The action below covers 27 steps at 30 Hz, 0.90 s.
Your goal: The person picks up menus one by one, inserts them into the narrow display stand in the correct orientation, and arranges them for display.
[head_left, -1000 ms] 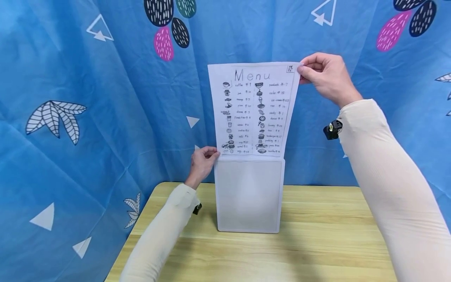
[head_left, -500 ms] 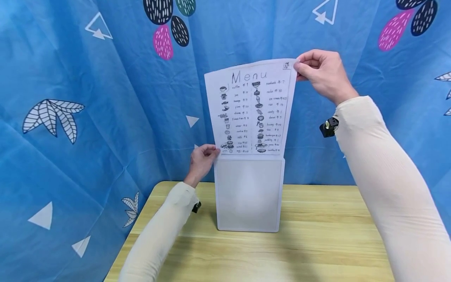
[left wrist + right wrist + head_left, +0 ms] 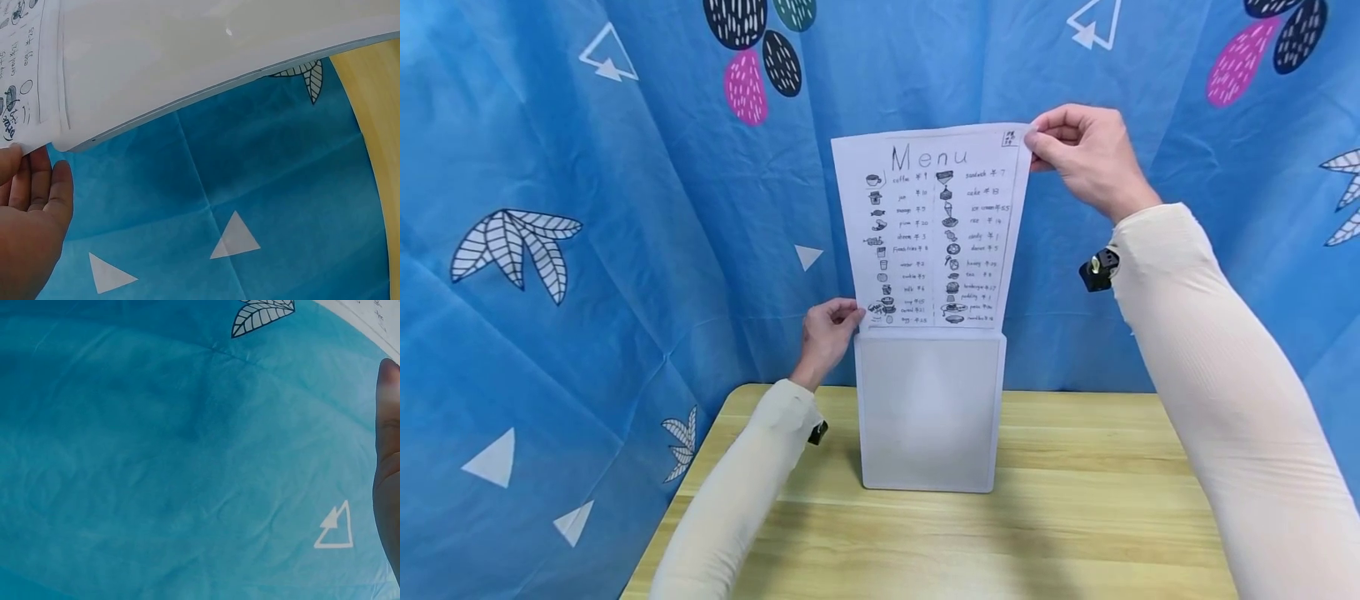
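Note:
A white paper menu (image 3: pixel 932 225) with handwritten words and small food drawings stands upright in the head view. Its lower edge meets the top of a pale framed board (image 3: pixel 928 412), which stands on the table; how far the paper reaches into the board I cannot tell. My right hand (image 3: pixel 1093 158) pinches the menu's upper right corner between thumb and fingers. Low on the menu's left edge, my left hand (image 3: pixel 827 337) pinches the paper just above the board's corner. The left wrist view shows the left thumb on the paper's front, with the other fingers behind it.
The wooden table (image 3: pixel 1097 500) spreads around the board's foot. Behind it and to the left hangs a blue curtain (image 3: pixel 625 275) with printed leaves and triangles, close to the table's back edge.
The menu's top has shifted slightly left along with my right hand. Its upper left corner dipped and then rose again. My left hand has edged up a little.

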Available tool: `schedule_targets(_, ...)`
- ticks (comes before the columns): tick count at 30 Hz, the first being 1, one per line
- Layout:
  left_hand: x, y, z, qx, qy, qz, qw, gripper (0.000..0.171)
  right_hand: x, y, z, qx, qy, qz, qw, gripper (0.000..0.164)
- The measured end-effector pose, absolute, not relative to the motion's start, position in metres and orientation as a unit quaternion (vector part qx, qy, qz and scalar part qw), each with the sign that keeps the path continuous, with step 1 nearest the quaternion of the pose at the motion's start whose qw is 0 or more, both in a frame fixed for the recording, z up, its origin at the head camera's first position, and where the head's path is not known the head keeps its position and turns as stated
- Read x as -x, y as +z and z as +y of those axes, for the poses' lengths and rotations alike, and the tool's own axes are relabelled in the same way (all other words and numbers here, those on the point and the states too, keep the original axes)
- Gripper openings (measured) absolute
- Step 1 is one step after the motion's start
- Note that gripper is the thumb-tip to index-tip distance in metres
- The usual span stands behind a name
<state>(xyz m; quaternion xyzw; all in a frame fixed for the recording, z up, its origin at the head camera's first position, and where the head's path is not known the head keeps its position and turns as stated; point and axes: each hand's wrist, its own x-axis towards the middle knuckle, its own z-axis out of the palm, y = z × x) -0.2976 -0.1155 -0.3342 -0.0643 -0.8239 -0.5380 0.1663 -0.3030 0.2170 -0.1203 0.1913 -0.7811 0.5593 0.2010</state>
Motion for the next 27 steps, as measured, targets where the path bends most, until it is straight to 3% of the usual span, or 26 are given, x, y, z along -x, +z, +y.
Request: schedule_targets(27, 0.2959, -0.3393, -0.1163, 0.05, -0.537, -0.827, 0.161, 0.022, 0.3, -0.1291, 0.2175, -0.176, 0.533, -0.803, 0.2, 0.012)
